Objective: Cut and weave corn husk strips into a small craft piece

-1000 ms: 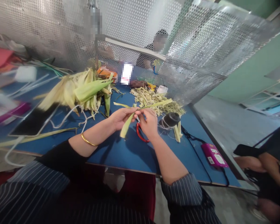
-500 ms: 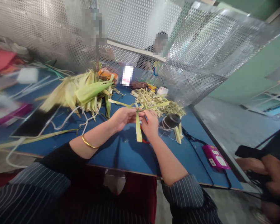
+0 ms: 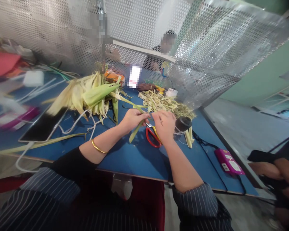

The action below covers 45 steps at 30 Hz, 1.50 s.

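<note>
My left hand (image 3: 136, 119) pinches pale green corn husk strips (image 3: 136, 131) between thumb and fingers. One strip end hangs down toward the table, and another reaches up and left toward the husk pile. Just to the right, my right hand (image 3: 165, 126) is bent with its fingers together, close to the left fingertips. Its own fingertips are partly hidden, so what they grip does not show clearly. Scissors with red handles (image 3: 153, 138) lie beneath the hands, partly covered by the right one. Beside that hand stands a black spool of thread (image 3: 183, 124).
Larger corn husks (image 3: 93, 96) are heaped at the left, with shredded husk (image 3: 168, 104) behind my hands. A tablet (image 3: 44, 123) with a white cable lies left. A purple power strip (image 3: 229, 161) sits at right. Perforated panels (image 3: 139, 29) rise behind; a person is beyond.
My right hand has moved right, off the crossing of the strips, uncovering the scissors. The hanging strip now slants down to the left. The view has shifted slightly.
</note>
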Each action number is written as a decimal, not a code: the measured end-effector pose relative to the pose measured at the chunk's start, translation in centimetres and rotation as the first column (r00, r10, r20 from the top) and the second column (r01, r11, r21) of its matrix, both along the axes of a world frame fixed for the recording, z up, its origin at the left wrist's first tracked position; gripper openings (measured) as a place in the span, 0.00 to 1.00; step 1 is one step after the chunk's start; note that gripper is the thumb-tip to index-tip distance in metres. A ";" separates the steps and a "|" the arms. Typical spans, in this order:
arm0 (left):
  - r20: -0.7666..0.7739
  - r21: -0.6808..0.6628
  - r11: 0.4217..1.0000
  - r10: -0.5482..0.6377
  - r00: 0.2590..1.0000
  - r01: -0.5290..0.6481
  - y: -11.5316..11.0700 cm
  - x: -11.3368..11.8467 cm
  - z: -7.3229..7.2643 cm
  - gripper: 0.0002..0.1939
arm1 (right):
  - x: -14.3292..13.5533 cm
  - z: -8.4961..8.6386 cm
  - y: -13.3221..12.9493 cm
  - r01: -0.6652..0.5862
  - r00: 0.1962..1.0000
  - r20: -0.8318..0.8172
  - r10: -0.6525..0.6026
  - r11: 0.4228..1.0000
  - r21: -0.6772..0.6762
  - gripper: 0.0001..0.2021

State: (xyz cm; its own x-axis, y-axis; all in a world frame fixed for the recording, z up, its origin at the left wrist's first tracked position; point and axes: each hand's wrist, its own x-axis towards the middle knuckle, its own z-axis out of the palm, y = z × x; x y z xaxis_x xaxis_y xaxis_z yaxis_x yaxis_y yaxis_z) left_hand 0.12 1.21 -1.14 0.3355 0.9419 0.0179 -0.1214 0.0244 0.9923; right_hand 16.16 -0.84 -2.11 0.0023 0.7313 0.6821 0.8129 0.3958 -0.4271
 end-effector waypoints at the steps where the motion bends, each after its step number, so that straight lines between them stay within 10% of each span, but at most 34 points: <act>1: -0.045 0.012 0.999 -0.041 0.998 0.042 -0.2 0.1 -0.1 0.10 | 0.0 -0.1 0.2 -0.061 0.997 -0.047 0.057 0.993 -0.104 0.17; 6: -0.133 -0.078 0.981 -0.190 0.973 0.180 -1.1 0.6 -0.5 0.10 | 0.0 -0.6 0.6 -0.438 0.750 -0.653 0.106 0.819 -0.370 0.16; 10: -0.112 -0.198 0.961 -0.218 0.970 0.193 -1.2 0.9 -1.0 0.07 | 0.6 -0.6 1.3 -0.457 0.573 -0.815 0.091 0.861 -0.225 0.13; 14: -0.075 -0.282 0.937 -0.234 0.969 0.205 -1.4 1.1 -1.5 0.08 | 1.8 -0.3 2.1 -0.296 0.710 -0.702 0.060 0.929 -0.220 0.20; 18: -0.035 -0.302 0.932 -0.222 0.975 0.201 -1.6 1.1 -1.5 0.06 | 2.8 -0.3 2.2 -0.250 0.818 -0.573 -0.049 0.867 -0.432 0.32; 28: -0.009 -0.320 0.936 -0.159 0.987 0.147 -0.5 0.7 -1.5 0.07 | 3.3 -1.3 3.4 -0.515 0.562 -0.821 -0.103 0.733 -0.444 0.34; 35: 0.107 -0.338 0.940 -0.005 0.994 0.042 1.0 -0.4 -1.3 0.09 | 3.1 -0.1 1.8 -0.475 0.850 -0.492 0.186 0.674 -0.566 0.17; 42: 0.102 -0.274 0.956 0.134 0.986 -0.102 1.5 -0.3 -2.1 0.08 | 2.9 -0.9 2.3 -0.108 0.992 0.046 0.121 0.967 -0.230 0.12; 45: 0.054 -0.237 0.970 0.076 0.996 -0.061 1.4 -0.3 -2.1 0.09 | 2.5 -0.6 2.0 -0.081 0.989 0.119 0.083 0.997 -0.021 0.13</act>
